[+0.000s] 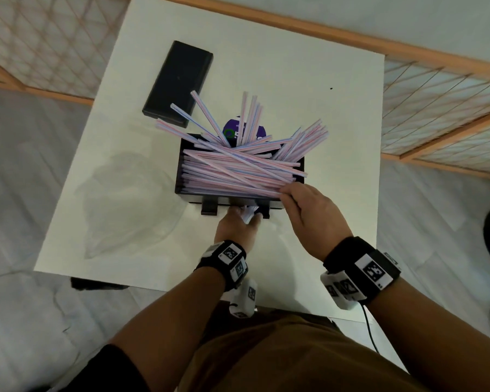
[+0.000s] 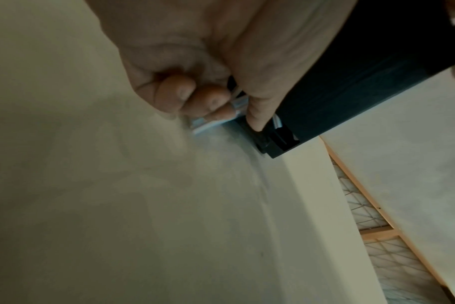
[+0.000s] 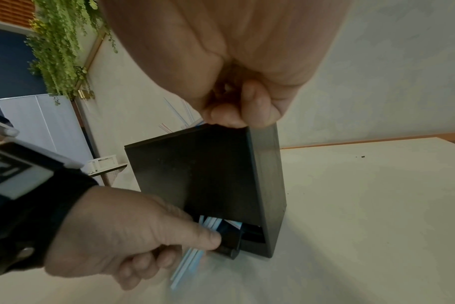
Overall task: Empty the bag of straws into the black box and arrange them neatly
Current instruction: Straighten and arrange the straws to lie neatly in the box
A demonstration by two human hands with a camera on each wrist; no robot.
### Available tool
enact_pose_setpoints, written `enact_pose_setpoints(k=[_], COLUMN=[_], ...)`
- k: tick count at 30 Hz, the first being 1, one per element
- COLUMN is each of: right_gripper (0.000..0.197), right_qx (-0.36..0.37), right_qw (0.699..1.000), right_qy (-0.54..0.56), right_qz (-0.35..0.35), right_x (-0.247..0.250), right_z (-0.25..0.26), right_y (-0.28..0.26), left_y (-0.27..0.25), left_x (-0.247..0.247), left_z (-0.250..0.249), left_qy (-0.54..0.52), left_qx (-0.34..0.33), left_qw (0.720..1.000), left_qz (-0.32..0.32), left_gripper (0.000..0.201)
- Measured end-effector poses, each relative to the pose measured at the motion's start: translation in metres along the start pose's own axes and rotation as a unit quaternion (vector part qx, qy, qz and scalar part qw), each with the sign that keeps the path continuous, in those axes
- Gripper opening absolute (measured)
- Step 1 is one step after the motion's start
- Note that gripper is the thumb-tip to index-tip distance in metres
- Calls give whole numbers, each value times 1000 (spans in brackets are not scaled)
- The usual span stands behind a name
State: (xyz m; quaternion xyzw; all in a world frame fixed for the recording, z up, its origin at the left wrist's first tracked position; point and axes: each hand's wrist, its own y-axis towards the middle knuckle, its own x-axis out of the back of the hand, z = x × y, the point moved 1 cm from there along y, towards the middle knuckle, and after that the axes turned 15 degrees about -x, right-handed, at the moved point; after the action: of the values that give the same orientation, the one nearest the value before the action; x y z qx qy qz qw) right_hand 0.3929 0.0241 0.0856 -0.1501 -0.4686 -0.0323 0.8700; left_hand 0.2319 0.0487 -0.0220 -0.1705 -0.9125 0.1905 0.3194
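The black box (image 1: 179, 171) stands mid-table, piled with pink-and-blue striped straws (image 1: 238, 168); several stick out over its far rim at odd angles. My left hand (image 1: 245, 217) is at the slot low on the box's near face, where its fingers (image 2: 192, 96) pinch a small bunch of straws (image 2: 208, 124) that pokes out. In the right wrist view these straws (image 3: 187, 263) run from the slot under my left hand (image 3: 133, 232). My right hand (image 1: 286, 193) grips the box's (image 3: 203, 174) near right top corner, with fingers (image 3: 242, 111) curled over the rim.
The crumpled clear bag (image 1: 125, 205) lies on the white table (image 1: 309, 94) left of the box. A flat black lid (image 1: 178, 80) lies at the far left. A purple label (image 1: 232, 127) shows behind the box. Wooden lattice screens surround the table.
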Motion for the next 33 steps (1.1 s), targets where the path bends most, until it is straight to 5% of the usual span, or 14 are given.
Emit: enact_pose_setpoints(k=[7,13,25,33], right_gripper=[20,19,23,22], right_qx=[-4,10,-28,-22], right_qw=[997,994,996,997], right_qy=[64,-63,-53,-43], right_qz=[-31,-88,-72,-65], right_x=[1,-9,-14,-14], right_z=[1,-1,2,2], right_y=[-7,-8,-3,-4], left_y=[12,16,-28,-63], left_x=[1,8,29,53], left_z=[2,4,42,61], left_qy=[63,109,186,228], left_qx=[-58,-68,-78,-64], left_qw=[996,987,962,916], left_qz=[37,93,183,322], left_gripper=[43,46,40,37])
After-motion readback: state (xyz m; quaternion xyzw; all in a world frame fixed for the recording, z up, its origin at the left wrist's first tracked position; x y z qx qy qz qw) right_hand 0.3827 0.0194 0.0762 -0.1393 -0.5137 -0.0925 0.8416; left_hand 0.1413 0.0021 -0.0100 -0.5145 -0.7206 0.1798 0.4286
